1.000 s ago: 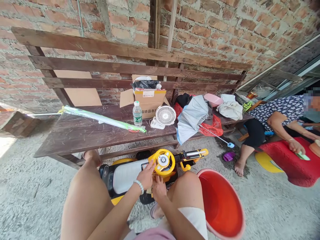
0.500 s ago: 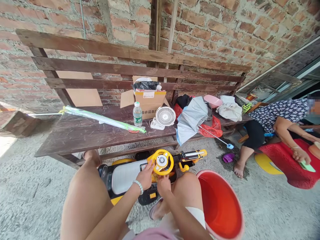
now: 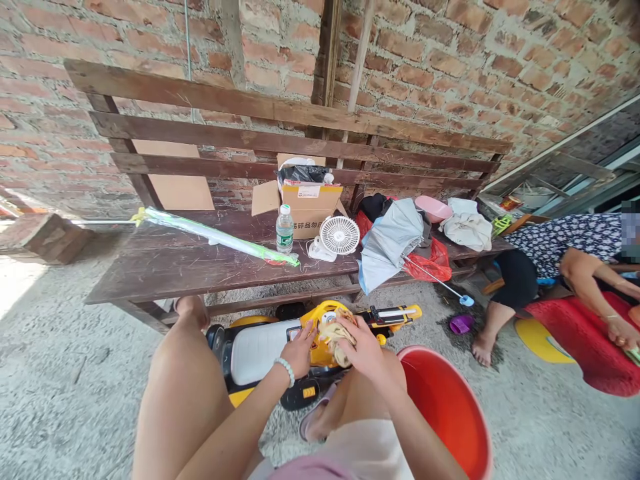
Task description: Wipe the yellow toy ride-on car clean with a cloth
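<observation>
Between my legs stands a yellow and black ride-on toy vehicle point(image 3: 240, 397) with a pale grey seat point(image 3: 263, 353). Its yellow steering wheel point(image 3: 325, 307) is partly covered by a crumpled, stained cream cloth point(image 3: 336, 337). My right hand point(image 3: 369, 350) grips that cloth and presses it against the wheel. Fingers stretched out, my left hand point(image 3: 297, 353) rests on the yellow body just left of the wheel, holding nothing. Much of the wheel's near side is hidden by the cloth and my right hand.
Close on my right is a red bucket point(image 3: 440, 407). A wooden bench point(image 3: 165, 267) ahead carries a cardboard box point(image 3: 310, 213), a water bottle point(image 3: 285, 230), a white fan point(image 3: 339, 235) and an umbrella point(image 3: 393, 243). Another person point(image 3: 575, 247) sits at the right, near a purple slipper-like item point(image 3: 461, 324).
My right hand has come up from below the steering wheel onto it, and the cloth now shows in its grip. My left hand stays beside the wheel. The view has shifted slightly left.
</observation>
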Available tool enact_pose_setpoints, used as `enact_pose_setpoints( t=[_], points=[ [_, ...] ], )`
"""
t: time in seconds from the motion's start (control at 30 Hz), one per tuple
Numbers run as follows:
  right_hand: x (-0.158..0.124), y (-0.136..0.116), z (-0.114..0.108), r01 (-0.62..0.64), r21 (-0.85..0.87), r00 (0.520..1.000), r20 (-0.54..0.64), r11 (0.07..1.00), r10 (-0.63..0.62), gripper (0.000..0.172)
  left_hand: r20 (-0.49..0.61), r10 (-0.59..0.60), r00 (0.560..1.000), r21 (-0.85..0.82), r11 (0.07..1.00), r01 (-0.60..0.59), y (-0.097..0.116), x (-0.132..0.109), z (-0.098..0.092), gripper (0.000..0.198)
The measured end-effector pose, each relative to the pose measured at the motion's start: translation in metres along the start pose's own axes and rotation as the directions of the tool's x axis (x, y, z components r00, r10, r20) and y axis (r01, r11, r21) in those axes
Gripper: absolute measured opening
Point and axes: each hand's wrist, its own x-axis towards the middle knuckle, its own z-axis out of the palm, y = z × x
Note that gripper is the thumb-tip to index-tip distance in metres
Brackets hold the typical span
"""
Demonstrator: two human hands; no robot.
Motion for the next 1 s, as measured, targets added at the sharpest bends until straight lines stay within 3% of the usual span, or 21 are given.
enact_pose_setpoints(
  t=[0.1, 0.23, 0.43, 0.63, 0.73, 0.8, 0.87, 0.93, 1.0],
  points=[
    [0.031, -0.006, 0.014, 0.068, -0.299, 0.985, 0.173, 0.952, -0.016, 0.045, 0.001, -0.001, 1.0, 0.037, 0.999, 0.001, 0.002, -0.002, 0.0, 0.085],
    [0.062, -0.01, 0.041, 0.127, -0.465, 0.961, 0.277, 0.876, 0.008, 0.035, 0.012, -0.031, 0.999, 0.082, 0.996, 0.03, 0.005, -0.004, -0.003, 0.084],
    [0.083, -0.012, 0.036, 0.073, -0.48, 0.98, 0.197, 0.874, 0.026, 0.038, 0.021, -0.038, 0.999, 0.082, 0.996, 0.037, 0.007, -0.002, -0.005, 0.087],
    [0.113, -0.013, 0.019, -0.125, -0.437, 0.984, 0.064, 0.891, 0.169, 0.035, 0.027, -0.02, 0.999, 0.066, 0.998, 0.018, 0.006, -0.003, -0.003, 0.085],
    [0.121, 0.003, -0.002, -0.264, -0.324, 0.964, -0.071, 0.909, 0.255, 0.054, 0.026, -0.012, 1.0, 0.069, 0.998, 0.01, 0.006, -0.004, -0.003, 0.084],
    [0.12, 0.017, -0.016, -0.308, -0.196, 0.951, -0.101, 0.931, 0.294, 0.072, 0.027, -0.009, 1.0, 0.072, 0.997, 0.007, 0.007, -0.004, -0.004, 0.084],
    [0.113, 0.031, -0.024, -0.277, -0.116, 0.958, -0.108, 0.954, 0.265, 0.083, 0.024, -0.01, 1.0, 0.073, 0.997, 0.008, 0.008, -0.005, -0.005, 0.083],
    [0.102, 0.038, -0.023, -0.162, -0.131, 0.984, -0.093, 0.978, 0.15, 0.083, 0.019, -0.011, 1.0, 0.062, 0.998, 0.009, 0.009, -0.005, -0.006, 0.083],
    [0.09, 0.037, -0.012, 0.002, -0.218, 0.999, 0.033, 0.976, 0.005, 0.078, 0.016, -0.011, 1.0, 0.043, 0.999, 0.01, 0.009, -0.005, -0.005, 0.084]
  ],
)
